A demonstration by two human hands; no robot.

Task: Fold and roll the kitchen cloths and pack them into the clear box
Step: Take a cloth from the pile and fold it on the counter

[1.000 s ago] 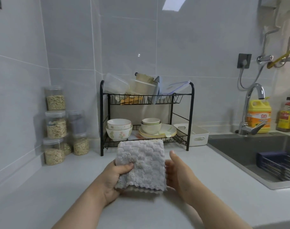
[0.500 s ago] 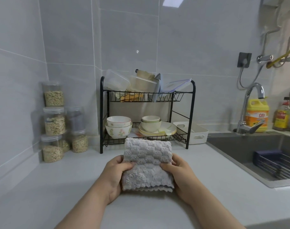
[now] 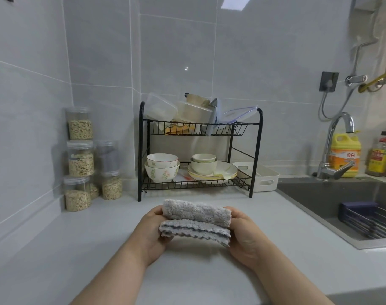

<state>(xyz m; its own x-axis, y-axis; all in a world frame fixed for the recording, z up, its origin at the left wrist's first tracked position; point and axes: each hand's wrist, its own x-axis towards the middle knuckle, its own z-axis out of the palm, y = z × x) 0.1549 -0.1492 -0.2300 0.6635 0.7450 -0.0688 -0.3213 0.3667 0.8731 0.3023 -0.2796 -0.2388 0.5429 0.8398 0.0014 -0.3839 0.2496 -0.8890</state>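
1. Head view looks down at a grey cloth [image 3: 196, 219], folded over into a thick roll with its scalloped edges showing at the front.
2. The left hand [image 3: 152, 234] grips the left end of the cloth, with fingers curled around it.
3. The right hand [image 3: 242, 234] grips the right end in the same way (the fingertips are hidden behind the fabric).
4. The cloth is between the two hands, low over the pale desk [image 3: 55, 249]; I cannot tell if it touches the surface.
5. Behind it stands a black dish rack [image 3: 141, 150], with bowls [image 3: 162, 170] on the lower shelf and clear containers [image 3: 163, 108] on top.
6. Jars [image 3: 79, 159] of grain are stacked at the left wall.
7. A white tray [image 3: 264, 177] is just beside the rack, and a sink [image 3: 332, 201] with a tap [image 3: 332, 146] is at the right.
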